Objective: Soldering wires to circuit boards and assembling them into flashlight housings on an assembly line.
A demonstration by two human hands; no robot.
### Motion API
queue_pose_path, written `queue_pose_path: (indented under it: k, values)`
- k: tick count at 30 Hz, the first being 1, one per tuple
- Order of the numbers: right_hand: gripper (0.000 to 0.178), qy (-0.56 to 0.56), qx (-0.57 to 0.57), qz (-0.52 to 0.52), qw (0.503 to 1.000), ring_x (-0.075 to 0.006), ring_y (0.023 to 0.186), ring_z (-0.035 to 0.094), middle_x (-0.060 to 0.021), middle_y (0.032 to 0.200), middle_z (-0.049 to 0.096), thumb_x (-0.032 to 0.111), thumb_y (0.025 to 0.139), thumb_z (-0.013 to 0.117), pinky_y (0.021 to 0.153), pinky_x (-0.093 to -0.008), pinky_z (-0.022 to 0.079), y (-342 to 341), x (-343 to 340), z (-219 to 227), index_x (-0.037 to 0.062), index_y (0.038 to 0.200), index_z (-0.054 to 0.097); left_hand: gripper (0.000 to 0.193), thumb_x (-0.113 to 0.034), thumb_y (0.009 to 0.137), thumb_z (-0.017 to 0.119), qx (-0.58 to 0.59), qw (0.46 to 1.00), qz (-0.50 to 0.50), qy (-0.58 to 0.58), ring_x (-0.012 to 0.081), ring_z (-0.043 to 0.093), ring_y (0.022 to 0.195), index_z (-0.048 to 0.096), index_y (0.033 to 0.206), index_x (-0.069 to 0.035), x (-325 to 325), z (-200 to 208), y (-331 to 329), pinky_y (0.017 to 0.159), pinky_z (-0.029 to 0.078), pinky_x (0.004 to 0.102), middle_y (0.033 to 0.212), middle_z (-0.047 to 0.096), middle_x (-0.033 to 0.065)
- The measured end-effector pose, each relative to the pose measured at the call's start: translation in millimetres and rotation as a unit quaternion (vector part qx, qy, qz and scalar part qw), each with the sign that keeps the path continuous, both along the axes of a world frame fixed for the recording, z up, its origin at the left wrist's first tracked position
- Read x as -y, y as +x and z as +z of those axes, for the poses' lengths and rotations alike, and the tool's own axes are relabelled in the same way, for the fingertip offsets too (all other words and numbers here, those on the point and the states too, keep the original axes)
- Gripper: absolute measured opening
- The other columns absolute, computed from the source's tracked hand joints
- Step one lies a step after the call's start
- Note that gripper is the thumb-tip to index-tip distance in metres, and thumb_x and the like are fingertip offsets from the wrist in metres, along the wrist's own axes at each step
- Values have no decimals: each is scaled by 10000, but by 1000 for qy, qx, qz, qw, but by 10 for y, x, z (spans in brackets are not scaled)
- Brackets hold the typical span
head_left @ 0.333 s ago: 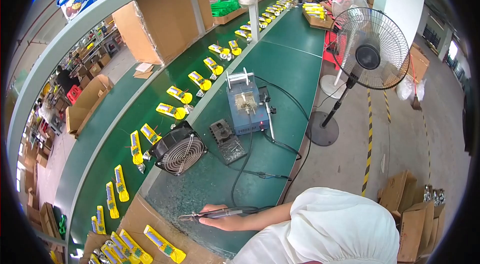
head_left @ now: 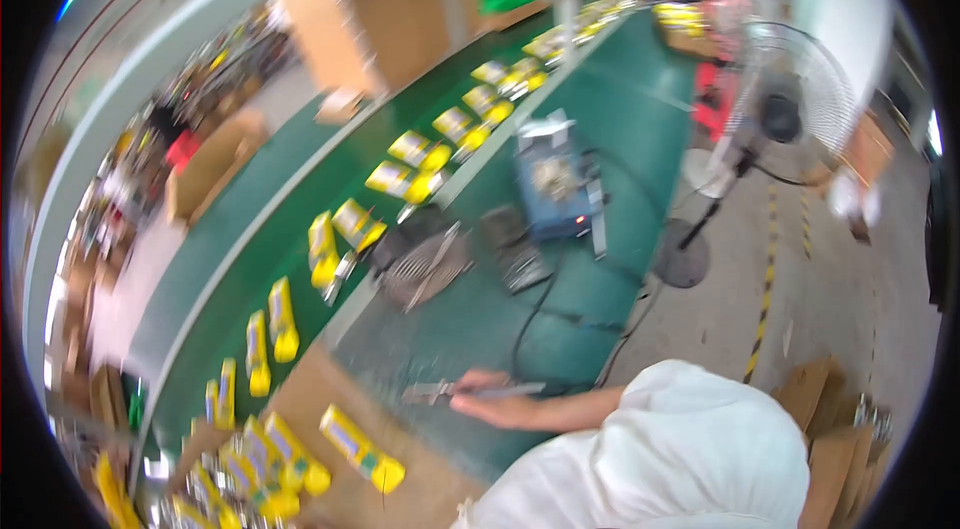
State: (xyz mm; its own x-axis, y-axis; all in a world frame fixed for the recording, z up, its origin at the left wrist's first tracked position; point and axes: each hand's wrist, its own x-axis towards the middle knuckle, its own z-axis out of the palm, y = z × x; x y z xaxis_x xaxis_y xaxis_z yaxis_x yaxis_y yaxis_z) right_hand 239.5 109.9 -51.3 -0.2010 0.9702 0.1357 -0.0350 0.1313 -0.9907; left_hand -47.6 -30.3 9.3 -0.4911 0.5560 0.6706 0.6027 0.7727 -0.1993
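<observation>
My right hand (head_left: 495, 401) is closed around a soldering iron (head_left: 435, 392), held low over the near part of the green bench (head_left: 450, 329). The tip points left, and the frame is smeared by motion. Just left of it, a yellow plastic housing (head_left: 362, 449) with a pale strip and a green circuit board lies on a cardboard sheet (head_left: 320, 389). Several more yellow housings (head_left: 265, 464) are heaped at the lower left. My left hand is out of view.
A blue soldering station (head_left: 555, 194) stands on the bench beside a dark iron stand (head_left: 515, 249) and a small fan (head_left: 428, 267). Yellow housings (head_left: 283, 319) line the green conveyor (head_left: 200, 329). A floor fan (head_left: 780, 119) stands at right; a person (head_left: 725, 9) works farther along.
The view has swung, so the bench, housings and fans sit farther right and the picture is blurred. My right hand still holds the soldering iron near the same spot on the bench.
</observation>
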Motion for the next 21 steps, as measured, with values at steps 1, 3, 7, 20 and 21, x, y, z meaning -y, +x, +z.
queue_pose_path:
  k: [1,3,7,20,21]
  values:
    - [247,8,78,-3,997,-149,738,552,-64,792,580,267,800,647,647,-294,446,72,-2,20,44,901,611,257,-221,866,588,-9,999,48,-20,239,570,902,614,1041,-33,72,-195,-237,797,476,352,1039,593,175]
    - [234,29,97,-18,995,-185,748,571,-92,810,594,246,789,648,667,-303,455,94,-31,70,35,885,614,620,-527,756,582,111,990,43,81,293,602,812,499,1158,-62,196,-692,-892,635,506,391,969,572,136]
    - [212,-23,25,-2,999,-121,607,568,-83,736,614,195,852,583,564,-254,467,123,-68,-88,6,936,535,227,-166,810,514,114,951,72,-279,236,491,1090,626,991,-86,-12,-455,-739,919,399,370,1094,567,80]
    - [195,-37,-13,1,999,-79,598,498,-60,744,583,165,860,573,543,-193,390,84,-52,10,3,964,544,265,-215,740,689,536,800,-215,160,217,613,626,633,912,-21,-233,-232,198,586,479,314,723,627,112]
    - [199,-44,-24,5,999,-81,600,506,-68,753,591,164,854,581,543,-194,394,85,-41,-2,3,964,543,265,-215,740,689,541,796,-219,161,217,613,626,633,912,-21,-346,-198,251,586,479,314,723,627,112]
